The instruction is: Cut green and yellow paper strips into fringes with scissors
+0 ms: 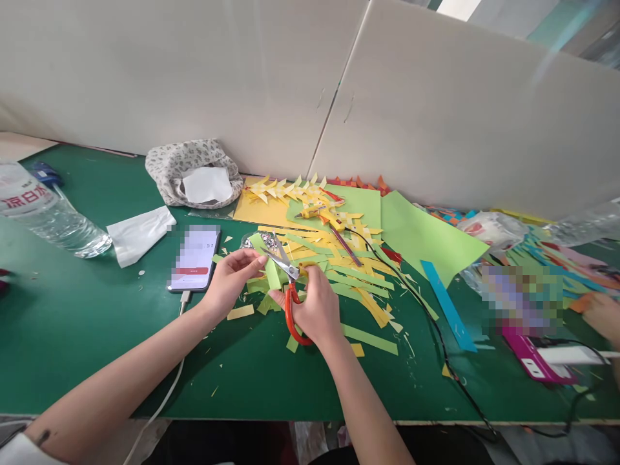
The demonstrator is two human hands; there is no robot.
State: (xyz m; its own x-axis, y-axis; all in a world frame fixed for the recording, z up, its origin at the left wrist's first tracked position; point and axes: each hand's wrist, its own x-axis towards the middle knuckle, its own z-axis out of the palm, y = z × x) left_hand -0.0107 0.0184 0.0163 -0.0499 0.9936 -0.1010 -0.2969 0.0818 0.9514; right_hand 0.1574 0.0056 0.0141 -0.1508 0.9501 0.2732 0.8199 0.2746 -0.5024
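The left hand point(235, 274) pinches a light green paper strip point(273, 276) between thumb and fingers, above the middle of the table point(97, 349). The right hand point(317, 309) is wrapped around the handles of the scissors point(292, 274); their blades stand parted at this strip, and I cannot tell whether the cut is finished. Toward the far edge, a yellow folded-paper chain point(281, 189) seems largely formed. Many loose paper strips point(361, 278), probably already cut, lie nearby, apparently not yet joined; a light green sheet point(426, 232) looks uncut.

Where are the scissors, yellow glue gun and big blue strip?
Scissors point(292, 273), head view: on the pivot.
Yellow glue gun point(334, 219), head view: on its body.
Big blue strip point(448, 306), head view: on its middle.
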